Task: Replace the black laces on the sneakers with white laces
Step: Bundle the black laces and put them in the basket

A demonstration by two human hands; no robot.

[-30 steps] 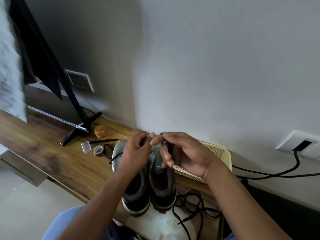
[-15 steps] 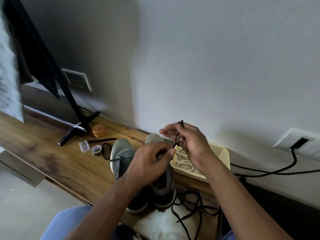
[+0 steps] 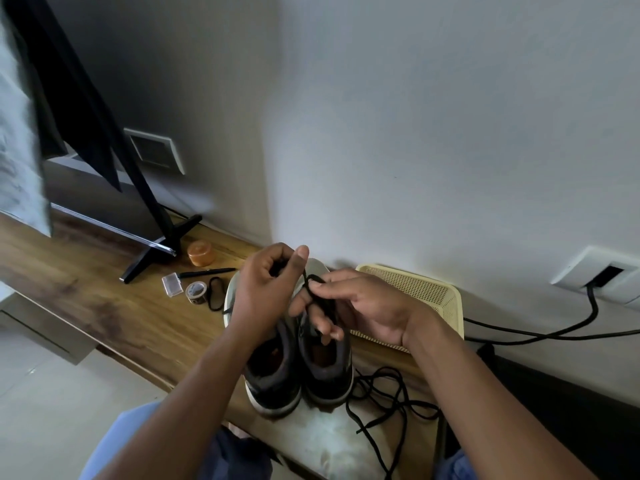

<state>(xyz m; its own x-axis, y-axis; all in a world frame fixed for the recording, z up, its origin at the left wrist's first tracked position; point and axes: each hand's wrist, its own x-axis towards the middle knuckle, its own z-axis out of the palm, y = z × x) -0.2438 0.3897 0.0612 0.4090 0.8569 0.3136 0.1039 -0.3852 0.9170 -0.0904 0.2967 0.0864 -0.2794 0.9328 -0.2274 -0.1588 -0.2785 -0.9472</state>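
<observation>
Two grey sneakers stand side by side on the wooden desk, heels toward me: the left sneaker (image 3: 273, 375) and the right sneaker (image 3: 327, 370). Above them my left hand (image 3: 266, 292) and my right hand (image 3: 356, 306) both pinch a black lace (image 3: 313, 280) stretched between them. It runs down toward the right sneaker. A loose black lace (image 3: 384, 400) lies tangled on the desk to the right of the heels. The cream basket (image 3: 426, 289) sits behind my right hand; what is inside it is hidden now.
On the desk (image 3: 104, 306) to the left lie an orange lid (image 3: 200, 253), a pen (image 3: 207, 272), a clear small box (image 3: 172, 285), a tape roll (image 3: 196, 292) and a black loop. A black stand (image 3: 156, 220) rises at the left. Cables (image 3: 554, 330) run from a wall socket.
My left hand has risen from the sneaker's tongue to above the toes. My right hand dropped lower and nearer, and the lace is now pulled between both hands.
</observation>
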